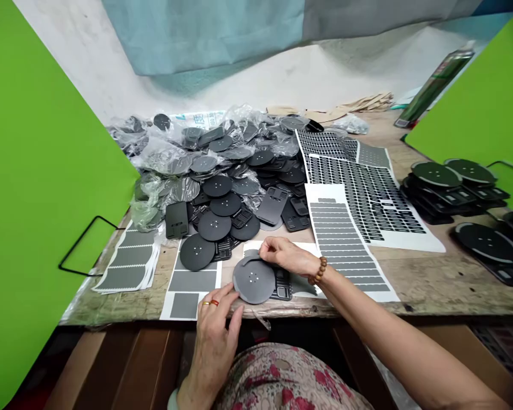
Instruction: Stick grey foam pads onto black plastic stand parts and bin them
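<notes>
A round dark grey disc base point(253, 285) with small holes in its middle lies near the table's front edge. Part of a black slotted plate point(282, 285) shows from under its right side. My right hand point(284, 253), with a beaded bracelet at the wrist, pinches the end of a curved dark strip point(252, 259) at the disc's upper rim. Whether the strip's full length touches the disc, I cannot tell. My left hand point(218, 322), wearing two rings, rests its outstretched fingertips against the disc's lower left edge.
Behind lies a heap of black disc bases point(214, 226), many in clear plastic bags. Sticker sheets point(346, 239) spread rightward; grey pad sheets point(128, 262) lie left. Stacked assembled stands point(436, 176) and a spray can point(436, 85) stand right, between green panels point(38, 171).
</notes>
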`<state>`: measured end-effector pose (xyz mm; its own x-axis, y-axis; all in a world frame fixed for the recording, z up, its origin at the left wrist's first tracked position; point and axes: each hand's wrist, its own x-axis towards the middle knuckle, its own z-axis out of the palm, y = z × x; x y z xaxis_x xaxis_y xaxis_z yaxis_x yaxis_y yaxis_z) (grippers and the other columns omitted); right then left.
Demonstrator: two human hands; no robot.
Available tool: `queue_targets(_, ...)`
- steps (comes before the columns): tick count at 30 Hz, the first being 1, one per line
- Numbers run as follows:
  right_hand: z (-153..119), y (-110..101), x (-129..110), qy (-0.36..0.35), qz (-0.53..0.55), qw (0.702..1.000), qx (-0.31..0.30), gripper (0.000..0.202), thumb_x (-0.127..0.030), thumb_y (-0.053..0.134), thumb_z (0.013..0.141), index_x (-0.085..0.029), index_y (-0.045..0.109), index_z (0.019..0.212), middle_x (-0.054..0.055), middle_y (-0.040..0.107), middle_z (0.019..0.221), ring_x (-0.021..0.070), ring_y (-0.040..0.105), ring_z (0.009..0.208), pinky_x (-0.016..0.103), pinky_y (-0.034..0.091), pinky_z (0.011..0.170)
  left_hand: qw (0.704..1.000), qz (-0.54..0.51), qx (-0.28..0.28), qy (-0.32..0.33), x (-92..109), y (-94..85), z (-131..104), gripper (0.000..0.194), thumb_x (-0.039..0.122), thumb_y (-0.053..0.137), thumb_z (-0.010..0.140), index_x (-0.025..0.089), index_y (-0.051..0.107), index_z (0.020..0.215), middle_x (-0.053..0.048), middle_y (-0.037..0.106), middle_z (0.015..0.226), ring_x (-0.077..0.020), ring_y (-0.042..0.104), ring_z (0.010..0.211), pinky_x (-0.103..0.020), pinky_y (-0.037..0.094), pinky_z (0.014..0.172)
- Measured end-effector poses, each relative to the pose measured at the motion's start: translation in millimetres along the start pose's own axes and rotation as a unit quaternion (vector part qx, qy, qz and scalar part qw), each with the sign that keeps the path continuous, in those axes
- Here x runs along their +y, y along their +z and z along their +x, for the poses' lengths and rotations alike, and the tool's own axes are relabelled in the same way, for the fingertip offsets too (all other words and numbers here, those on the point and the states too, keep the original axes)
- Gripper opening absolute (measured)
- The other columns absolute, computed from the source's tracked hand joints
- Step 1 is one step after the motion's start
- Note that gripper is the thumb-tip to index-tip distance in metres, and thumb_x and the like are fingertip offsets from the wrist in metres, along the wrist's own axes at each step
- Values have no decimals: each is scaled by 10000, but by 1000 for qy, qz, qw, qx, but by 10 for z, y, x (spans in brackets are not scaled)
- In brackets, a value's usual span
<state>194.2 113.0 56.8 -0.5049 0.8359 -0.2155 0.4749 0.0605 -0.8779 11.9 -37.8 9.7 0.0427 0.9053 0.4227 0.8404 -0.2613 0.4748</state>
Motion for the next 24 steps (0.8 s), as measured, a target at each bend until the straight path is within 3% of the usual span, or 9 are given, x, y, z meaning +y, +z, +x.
queue_targets(5,29,56,-21,42,29,998,22,119,-269,543,665,-153,522,651,-29,450,576,83,344,521,215,255,477,1000,-4,-21,1,-46,-14,78,338,187,501,875,189,487,1212,-115,573,1241,-239,489,1158,-439,406,958)
queue_targets(13,-12,127,20,62,91,993,30,135,-276,542,617,-163,498,557,-51,396,495,77,304,483,228,217,474,999,-3,-50,19,-27,44,102,340,201,529,863,186,488,1200,-113,568,1257,-238,465,1174,-432,408,962)
queue_targets(19,-49,180,21,76,110,988,74,104,-249,565,605,-152,545,575,-29,477,542,88,371,527,219,269,507,999,-7,-46,20,-44,31,128,328,217,534,863,190,496,1188,-111,578,1245,-238,473,1166,-441,403,959)
queue_targets(24,-58,215,37,78,113,986,91,115,-262,563,617,-147,564,628,-6,531,623,102,415,584,219,305,543,999,-20,-40,-18,-77,3,149,316,262,536,866,209,512,1176,-101,593,1220,-234,490,1148,-445,399,959)
